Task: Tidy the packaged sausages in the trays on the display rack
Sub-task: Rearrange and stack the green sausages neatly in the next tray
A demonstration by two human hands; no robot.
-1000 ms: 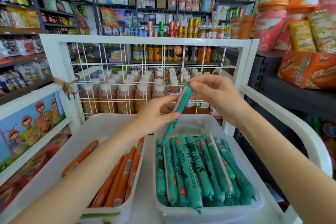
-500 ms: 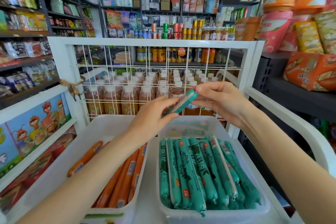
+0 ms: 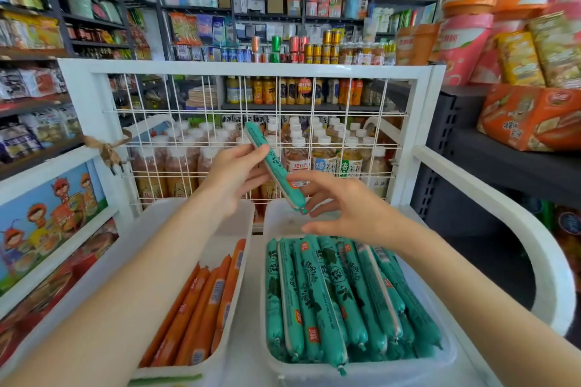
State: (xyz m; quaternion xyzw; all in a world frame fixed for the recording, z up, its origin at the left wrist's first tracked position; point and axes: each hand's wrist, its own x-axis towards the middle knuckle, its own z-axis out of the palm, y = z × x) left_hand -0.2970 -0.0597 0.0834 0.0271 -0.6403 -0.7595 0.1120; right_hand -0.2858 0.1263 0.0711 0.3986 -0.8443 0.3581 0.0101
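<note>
— Where was the single teal plastic-wrapped sausage (image 3: 274, 166)?

— In the air above the far end of the right-hand clear plastic tray (image 3: 361, 371), tilted, its upper tip toward 11 o'clock and its lower tip toward 5 o'clock.

— Which hand had it?

— The left hand (image 3: 234, 177) pinched its upper half between thumb and fingers. The right hand (image 3: 341, 206), at 4 o'clock from the sausage, had loosely spread fingers touching the lower end; whether they gripped it I could not tell.

— And the rest?

— Teal packaged sausages (image 3: 339, 298) lay side by side in that tray; orange packaged sausages (image 3: 201, 308) lay in the left white tray (image 3: 239, 261), at 9 o'clock.
</note>
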